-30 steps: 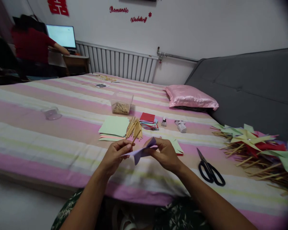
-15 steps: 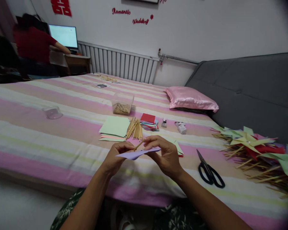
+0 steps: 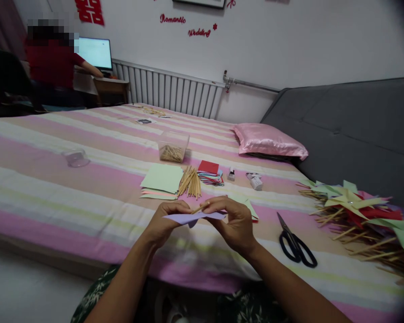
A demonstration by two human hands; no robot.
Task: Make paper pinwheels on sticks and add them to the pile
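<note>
My left hand (image 3: 164,222) and my right hand (image 3: 230,222) together hold a folded purple paper piece (image 3: 190,218) flat above the striped bed (image 3: 70,197). A thin wooden stick (image 3: 199,208) lies across the paper's top, pinched between the fingers of both hands. Just beyond the hands lie a bundle of wooden sticks (image 3: 190,181), a pale green paper stack (image 3: 162,179) and a stack of coloured paper squares (image 3: 209,172).
Black scissors (image 3: 294,244) lie to the right of my right hand. A pile of finished paper pinwheels (image 3: 360,215) fills the right side. A clear box of sticks (image 3: 173,146), a pink pillow (image 3: 267,140) and a clear lid (image 3: 76,158) lie farther off. A person in red sits at a computer, far left.
The purple paper has gone from tilted up to lying flat between my hands, and the stick now rests on top of it. The view has shifted slightly upward.
</note>
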